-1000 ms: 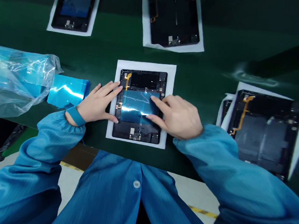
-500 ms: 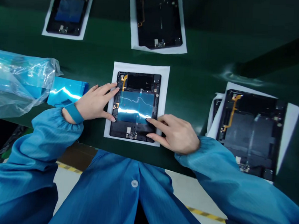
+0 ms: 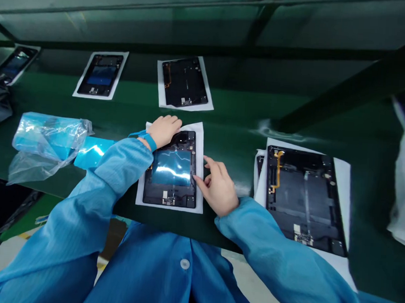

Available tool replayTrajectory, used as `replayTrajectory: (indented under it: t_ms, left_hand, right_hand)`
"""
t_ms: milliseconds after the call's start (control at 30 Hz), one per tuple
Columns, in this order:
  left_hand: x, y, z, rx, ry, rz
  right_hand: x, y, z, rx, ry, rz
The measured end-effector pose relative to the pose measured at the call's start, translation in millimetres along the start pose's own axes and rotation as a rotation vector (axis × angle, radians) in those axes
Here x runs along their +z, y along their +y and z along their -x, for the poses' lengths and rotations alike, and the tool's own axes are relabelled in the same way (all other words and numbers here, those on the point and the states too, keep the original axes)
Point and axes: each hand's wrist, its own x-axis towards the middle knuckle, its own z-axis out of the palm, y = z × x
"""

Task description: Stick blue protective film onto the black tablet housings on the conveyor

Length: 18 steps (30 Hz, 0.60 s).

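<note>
In front of me an opened tablet housing [image 3: 157, 192] lies on a white sheet [image 3: 199, 205]. A shiny blue film [image 3: 171, 168] covers its middle, with a small circuit board [image 3: 168, 199] below. My left hand [image 3: 164, 130], with a blue wristband [image 3: 150, 140], reaches across the upper left corner. Its fingers bend together over the housing's top edge, and its thumb is hidden. At the right side is my right hand [image 3: 219, 184], thumb and index finger apart. The thumb tip meets the housing's right edge; the index tip is beside the sheet.
Left of the housing are blue films [image 3: 91, 153] and a clear plastic bag [image 3: 48, 140] of more film. To the right, another housing [image 3: 305, 199] lies on stacked sheets. Further housings [image 3: 100, 74] [image 3: 186, 82] stand along the back. A dark post [image 3: 346, 89] rises at right.
My left hand has moved from the housing's left side up to its top edge. My right hand has shifted off the film to the right edge. The view has tilted up.
</note>
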Motion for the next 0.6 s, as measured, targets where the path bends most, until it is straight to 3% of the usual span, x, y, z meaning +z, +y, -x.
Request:
replayTrajectory:
  t_ms: [167, 367, 500, 567, 600]
  left_hand:
    - [-17.9, -5.7, 4.4, 0.029, 0.111, 0.035]
    - [-16.3, -8.5, 2.2, 0.052, 0.179, 0.140]
    - [-39.7, -17.7, -8.0, 0.060, 0.250, 0.230]
    - [-55.3, -30.9, -20.9, -0.030, 0.316, 0.329]
    - [-60.4, -39.1, -28.6, -0.156, 0.349, 0.357]
  right_hand:
    - [-3.3, -0.5, -12.6, 0.142, -0.094, -0.149]
    - [-8.2, -5.3, -19.9, 0.149, -0.184, -0.192]
    - [-8.7, -4.3, -27.6, 0.165, -0.160, -0.231]
    - [-13.8, 3.1, -47.4, 0.156, -0.083, -0.232]
    - [-18.9, 9.0, -63.0, 0.145, -0.019, -0.217]
